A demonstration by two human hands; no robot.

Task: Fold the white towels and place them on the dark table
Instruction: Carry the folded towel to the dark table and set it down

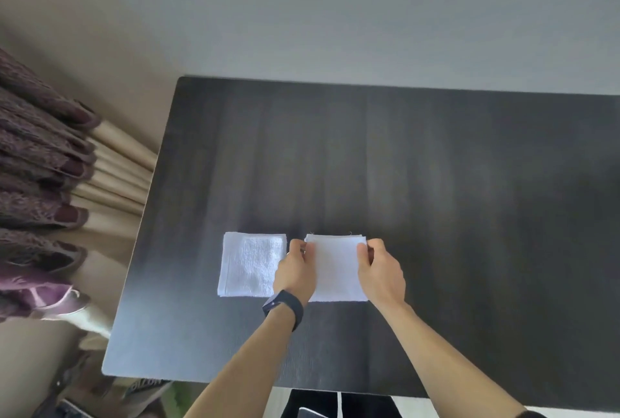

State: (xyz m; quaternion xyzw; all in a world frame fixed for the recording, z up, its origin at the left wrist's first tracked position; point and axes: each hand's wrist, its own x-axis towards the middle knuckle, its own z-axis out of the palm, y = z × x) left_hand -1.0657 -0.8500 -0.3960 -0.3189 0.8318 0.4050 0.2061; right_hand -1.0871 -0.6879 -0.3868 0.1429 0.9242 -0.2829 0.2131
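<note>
A folded white towel (337, 270) is pinched at its 2 far corners on the dark table (436, 183), the left hand (295, 270) and right hand (380, 271) curled over its side edges; another towel (250, 265) lies folded just beside it, leftward. The layers are best squared and pressed flat before release. The pinched towel is nearly square, slightly longer near to far, its layered edges facing away.

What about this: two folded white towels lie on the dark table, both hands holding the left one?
No. The head view shows the left hand and right hand holding the right towel; the left towel lies unheld on the dark table.
</note>
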